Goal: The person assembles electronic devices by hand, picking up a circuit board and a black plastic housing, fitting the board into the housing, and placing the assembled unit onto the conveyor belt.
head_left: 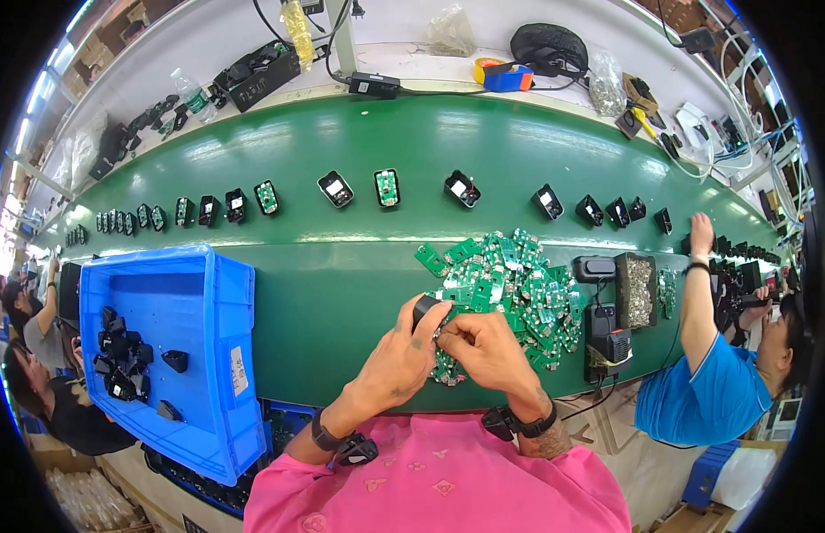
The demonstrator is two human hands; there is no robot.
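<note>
My left hand (396,354) grips a small black plastic housing (425,308) between thumb and fingers, just in front of my chest. Close beside it, my right hand (492,350) is closed in a pinch, its fingertips at the housing. What those fingertips hold, if anything, is hidden. A loose heap of green circuit boards (528,289) spreads behind and to the right of both hands, and a few boards lie beneath them.
A blue bin (232,302) with several black housings (123,355) stands left. Housings, some with green boards (387,187), line the green bench. To the right are a tray of small metal parts (639,293), a black corded device (608,338) and a person in blue (714,391).
</note>
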